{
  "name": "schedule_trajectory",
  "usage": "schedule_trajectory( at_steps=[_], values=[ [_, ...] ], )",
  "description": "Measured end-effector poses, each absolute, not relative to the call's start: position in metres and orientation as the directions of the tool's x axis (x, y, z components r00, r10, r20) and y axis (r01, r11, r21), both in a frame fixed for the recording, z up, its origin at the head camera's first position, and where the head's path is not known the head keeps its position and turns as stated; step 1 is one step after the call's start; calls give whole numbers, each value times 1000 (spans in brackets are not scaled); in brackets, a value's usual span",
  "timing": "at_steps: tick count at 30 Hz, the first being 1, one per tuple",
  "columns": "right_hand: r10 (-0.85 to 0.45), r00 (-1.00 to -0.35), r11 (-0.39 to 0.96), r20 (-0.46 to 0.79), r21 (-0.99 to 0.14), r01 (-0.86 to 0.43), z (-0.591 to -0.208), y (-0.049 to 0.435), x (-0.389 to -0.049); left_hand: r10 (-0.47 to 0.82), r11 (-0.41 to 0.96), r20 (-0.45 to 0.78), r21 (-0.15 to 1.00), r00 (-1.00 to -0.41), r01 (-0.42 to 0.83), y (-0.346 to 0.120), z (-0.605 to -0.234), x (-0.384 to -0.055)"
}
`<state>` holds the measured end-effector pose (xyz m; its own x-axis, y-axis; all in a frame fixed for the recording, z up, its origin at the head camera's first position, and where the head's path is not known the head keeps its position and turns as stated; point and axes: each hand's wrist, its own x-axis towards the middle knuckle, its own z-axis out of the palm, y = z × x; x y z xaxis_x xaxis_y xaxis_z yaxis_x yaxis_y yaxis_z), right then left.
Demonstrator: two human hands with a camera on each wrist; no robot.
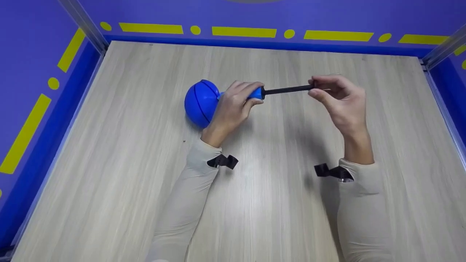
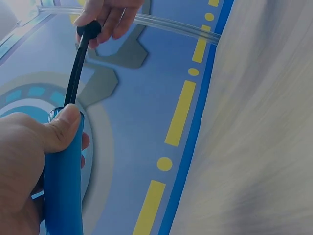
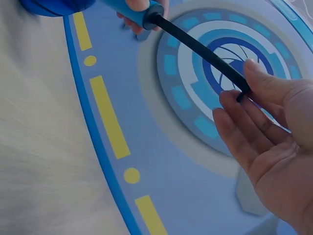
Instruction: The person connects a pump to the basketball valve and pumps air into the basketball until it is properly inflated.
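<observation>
A round, black-striped blue ball (image 1: 201,103) is left of a blue pump (image 1: 256,93), whose long black rod (image 1: 289,90) sticks out right.

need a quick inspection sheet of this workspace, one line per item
Surface: pale wood-grain tabletop
Job's things: blue cylinder with black rod sticking out; blue ball with dark lines
Clutter: one small dark speck on the tabletop
Left hand: grips the blue cylinder
Right hand: pinches the rod's far end
Cables: nothing seen in the head view
Surroundings: blue walls with yellow marks
</observation>
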<state>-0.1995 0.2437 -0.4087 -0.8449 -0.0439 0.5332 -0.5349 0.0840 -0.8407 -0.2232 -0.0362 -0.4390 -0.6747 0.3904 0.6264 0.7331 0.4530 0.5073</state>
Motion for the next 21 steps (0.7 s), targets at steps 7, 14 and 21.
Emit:
schedule_trajectory(
  at_steps=[7,14,21],
  values=[
    [-137,-860,75,492,-860,-505,-426,209,-205,400,458,647,472,-649,754,-25,-442,-218],
    [-185,-860,49,476,-869,-492,-441,192,-210,425,494,610,463,-669,736,-22,-445,-216],
    [-238,-834,128,497,-835,-534,-431,206,-204,439,456,602,491,-667,743,-25,-441,-218]
  ],
)
